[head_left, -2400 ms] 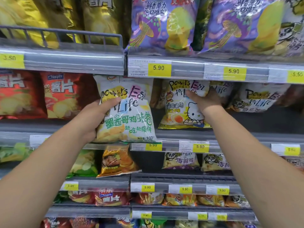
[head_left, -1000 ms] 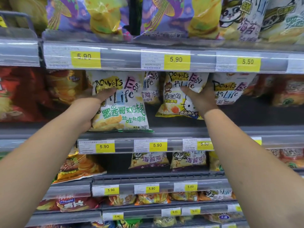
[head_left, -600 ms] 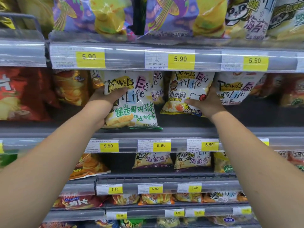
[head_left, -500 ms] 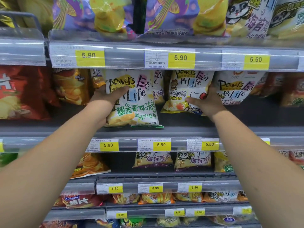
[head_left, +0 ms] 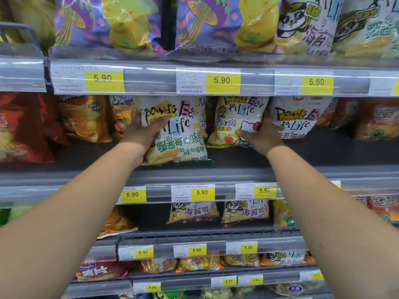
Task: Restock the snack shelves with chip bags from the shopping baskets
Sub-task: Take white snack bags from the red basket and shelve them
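A white chip bag with green lettering [head_left: 183, 134] stands upright on the grey middle shelf [head_left: 302, 160]. My left hand [head_left: 142, 134] grips its left edge, thumb across the front. To its right, a smaller white bag with a cartoon cat [head_left: 233, 124] leans back on the same shelf, and my right hand [head_left: 261, 134] holds its lower right corner. A similar white bag [head_left: 295, 117] stands just right of that hand. No shopping basket is in view.
Orange and red chip bags [head_left: 86, 119] fill the shelf's left side. Purple mushroom-print bags [head_left: 129, 22] sit on the shelf above. Yellow price tags [head_left: 222, 80] line each shelf rail. Lower shelves hold small panda-print bags [head_left: 194, 212].
Both hands have pushed their bags deeper onto the middle shelf. The left bag now stands on the shelf board, and the cat bag sits further back. My view has shifted slightly right.
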The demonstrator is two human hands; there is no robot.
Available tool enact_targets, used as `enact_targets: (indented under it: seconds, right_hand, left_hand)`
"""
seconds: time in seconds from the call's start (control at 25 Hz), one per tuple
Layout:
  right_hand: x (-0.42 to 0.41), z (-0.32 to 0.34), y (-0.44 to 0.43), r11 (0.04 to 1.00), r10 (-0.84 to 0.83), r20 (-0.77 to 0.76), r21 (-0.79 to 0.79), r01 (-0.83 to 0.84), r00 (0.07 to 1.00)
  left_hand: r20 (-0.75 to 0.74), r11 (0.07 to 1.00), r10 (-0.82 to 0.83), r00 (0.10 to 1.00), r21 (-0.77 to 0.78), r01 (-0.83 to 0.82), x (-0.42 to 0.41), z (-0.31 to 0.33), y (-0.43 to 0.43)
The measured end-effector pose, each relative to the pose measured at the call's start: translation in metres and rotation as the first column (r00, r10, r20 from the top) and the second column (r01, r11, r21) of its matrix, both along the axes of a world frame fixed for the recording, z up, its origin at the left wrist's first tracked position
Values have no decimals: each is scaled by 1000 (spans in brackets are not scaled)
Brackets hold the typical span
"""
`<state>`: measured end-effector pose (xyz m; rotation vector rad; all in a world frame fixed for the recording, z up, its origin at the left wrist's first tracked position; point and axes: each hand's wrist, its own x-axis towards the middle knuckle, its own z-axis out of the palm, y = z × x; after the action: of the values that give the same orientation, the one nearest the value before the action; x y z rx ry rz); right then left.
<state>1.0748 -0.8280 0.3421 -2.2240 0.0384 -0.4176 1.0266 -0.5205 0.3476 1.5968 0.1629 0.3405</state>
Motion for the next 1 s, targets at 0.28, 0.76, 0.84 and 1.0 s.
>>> enact_targets:
  seconds: [0.28, 0.76, 0.84, 1.0]
  right_hand:
    - [-12, -1, -5, 999, 48, -43, -21, -49, 998]
    - [-13, -6, 0, 1000, -1, -62, -20, 0, 998]
    - [-14, -4, -1, 1000, -10, -73, -22, 9, 997]
    - [-26, 5, 0, 998, -40, -91, -55, 35, 995]
  left_hand:
    - [-69, 971, -157, 985, 172, 167, -13, 9, -2]
    - [14, 935, -162, 987, 321, 149, 5, 8, -8]
    - [-26, 941, -127, 992, 314, 128, 4, 7, -8]
    - [-78, 931, 7, 997, 365, 21, -11, 11, -11]
